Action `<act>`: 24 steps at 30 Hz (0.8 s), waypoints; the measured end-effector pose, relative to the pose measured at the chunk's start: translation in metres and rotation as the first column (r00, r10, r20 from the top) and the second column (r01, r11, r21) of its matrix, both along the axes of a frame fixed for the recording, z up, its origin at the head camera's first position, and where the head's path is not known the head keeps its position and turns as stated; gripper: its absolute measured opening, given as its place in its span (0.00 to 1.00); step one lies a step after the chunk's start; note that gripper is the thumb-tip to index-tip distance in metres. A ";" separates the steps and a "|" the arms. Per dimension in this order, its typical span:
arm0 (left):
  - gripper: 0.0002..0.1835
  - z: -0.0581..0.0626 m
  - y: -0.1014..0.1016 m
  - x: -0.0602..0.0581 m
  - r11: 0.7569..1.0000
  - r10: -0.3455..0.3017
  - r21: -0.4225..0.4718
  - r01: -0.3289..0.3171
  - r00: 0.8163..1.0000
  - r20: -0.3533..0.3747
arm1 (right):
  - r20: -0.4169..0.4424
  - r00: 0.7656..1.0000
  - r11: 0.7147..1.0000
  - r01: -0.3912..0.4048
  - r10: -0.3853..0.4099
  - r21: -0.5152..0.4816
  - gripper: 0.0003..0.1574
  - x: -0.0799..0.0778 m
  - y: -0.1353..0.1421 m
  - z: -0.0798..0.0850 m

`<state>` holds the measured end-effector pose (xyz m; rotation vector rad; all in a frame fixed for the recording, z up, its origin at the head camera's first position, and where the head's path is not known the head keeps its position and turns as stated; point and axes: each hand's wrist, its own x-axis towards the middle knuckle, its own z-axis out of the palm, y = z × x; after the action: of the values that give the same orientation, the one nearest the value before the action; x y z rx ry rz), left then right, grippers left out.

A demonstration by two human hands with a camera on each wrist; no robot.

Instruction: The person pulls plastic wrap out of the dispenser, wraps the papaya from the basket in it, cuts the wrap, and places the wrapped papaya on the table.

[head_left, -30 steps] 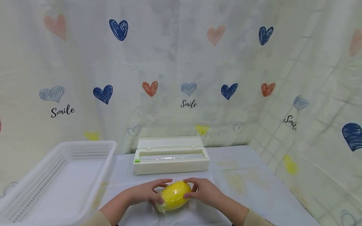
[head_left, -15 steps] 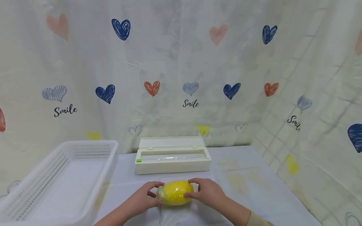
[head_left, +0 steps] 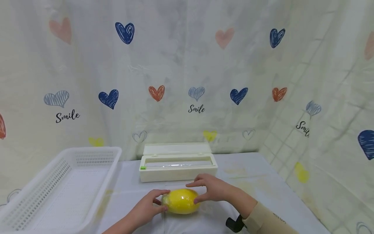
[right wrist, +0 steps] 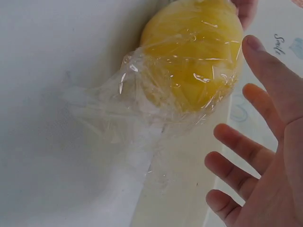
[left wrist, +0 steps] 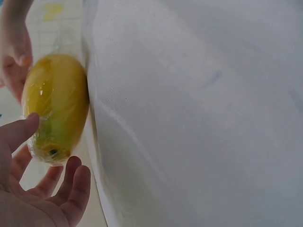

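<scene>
A yellow melon (head_left: 183,202), greenish at its left end, lies on its side on the white-covered table, wrapped in clear cling film. My left hand (head_left: 147,208) holds its left end between thumb and fingers; the left wrist view shows the thumb on the film. At the right end is my right hand (head_left: 214,189), its thumb close to the melon and its fingers raised apart. In the right wrist view those fingers are spread, and a loose tail of cling film (right wrist: 118,104) trails from the melon's end across the table.
Behind the melon stands a white cling film dispenser (head_left: 179,175), lid up, with a roll inside and a green slider at its left. A white plastic basket (head_left: 93,149) occupies the left side. A heart-printed curtain (head_left: 175,65) hangs behind. Something black (head_left: 234,224) sits beside the right wrist.
The melon has turned from tilted to level. My left hand has shifted to its left end. The right hand's fingers have lifted off its right end and spread.
</scene>
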<state>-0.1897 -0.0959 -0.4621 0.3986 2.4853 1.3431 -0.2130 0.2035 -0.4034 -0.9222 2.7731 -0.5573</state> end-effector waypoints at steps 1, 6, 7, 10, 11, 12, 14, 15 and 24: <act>0.31 0.000 0.000 0.000 1.000 0.002 -0.001 -0.002 1.000 -0.004 | 0.018 1.000 1.000 -0.017 0.017 -0.002 0.36 -0.003 0.000 0.000; 0.30 -0.001 0.000 -0.001 1.000 0.010 -0.004 -0.010 1.000 -0.016 | 0.110 0.993 0.999 -0.030 0.034 -0.043 0.33 -0.012 0.000 -0.005; 0.30 -0.001 0.000 -0.001 1.000 0.014 -0.005 -0.015 1.000 -0.014 | 0.125 0.992 0.998 -0.027 0.033 -0.052 0.32 -0.013 0.000 -0.006; 0.29 -0.001 -0.001 -0.002 1.000 0.021 -0.007 -0.021 1.000 -0.011 | 0.169 0.985 0.996 -0.012 0.027 -0.088 0.32 -0.016 -0.001 -0.011; 0.29 -0.001 -0.001 -0.002 1.000 0.019 -0.008 -0.019 1.000 -0.010 | 0.183 0.983 0.995 -0.008 0.027 -0.102 0.32 -0.017 0.000 -0.012; 0.29 -0.001 -0.001 -0.003 1.000 0.015 -0.009 -0.015 1.000 -0.010 | 0.193 0.981 0.994 -0.006 0.027 -0.112 0.32 -0.017 0.000 -0.014; 0.29 -0.003 -0.002 -0.005 1.000 0.003 -0.003 -0.003 1.000 -0.021 | 0.205 0.978 0.993 0.001 0.024 -0.118 0.32 -0.017 -0.001 -0.015; 0.29 -0.004 -0.003 -0.006 1.000 -0.004 -0.001 0.004 1.000 -0.031 | 0.207 0.978 0.993 0.001 0.024 -0.117 0.32 -0.017 -0.001 -0.016; 0.25 -0.003 0.001 -0.024 0.998 -0.020 -0.067 0.018 1.000 -0.025 | 0.205 0.978 0.992 0.003 0.023 -0.125 0.30 -0.012 -0.001 -0.016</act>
<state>-0.2136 -0.0952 -0.4648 0.4254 2.5329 1.2517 -0.2250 0.2026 -0.4191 -0.8484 2.5714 -0.7849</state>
